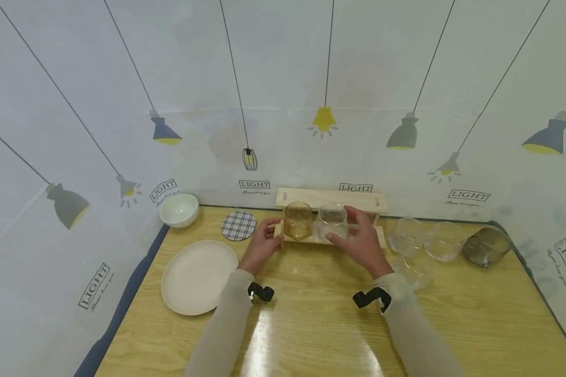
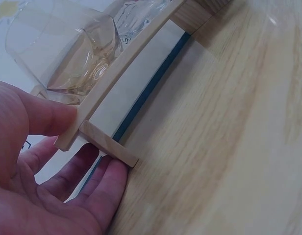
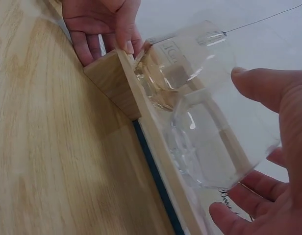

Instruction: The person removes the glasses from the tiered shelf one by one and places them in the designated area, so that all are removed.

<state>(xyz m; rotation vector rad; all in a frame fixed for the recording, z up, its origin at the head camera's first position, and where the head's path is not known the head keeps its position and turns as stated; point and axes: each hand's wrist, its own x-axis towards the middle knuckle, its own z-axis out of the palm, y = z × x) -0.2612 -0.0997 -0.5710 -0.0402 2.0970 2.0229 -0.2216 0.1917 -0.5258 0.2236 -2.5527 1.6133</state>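
A two-level wooden rack [image 1: 327, 198] stands at the back of the table against the wall cloth. An amber-tinted glass [image 1: 298, 222] sits upright on its lower front shelf, towards the left. At the shelf's left end my left hand [image 1: 263, 245] grips the wood, thumb on the top slat [image 2: 72, 128] and fingers by the end support. My right hand [image 1: 364, 245] holds a clear glass [image 3: 210, 139] beside the amber one, thumb on the near side and fingers round the far side. The clear glass's base is at the shelf; whether its weight rests there I cannot tell.
Several clear glasses [image 1: 445, 242] and a dark grey glass [image 1: 487, 247] stand on the right of the table. To the left are a round plate [image 1: 199, 277], a pale bowl [image 1: 179, 210] and a checked round coaster [image 1: 239, 226].
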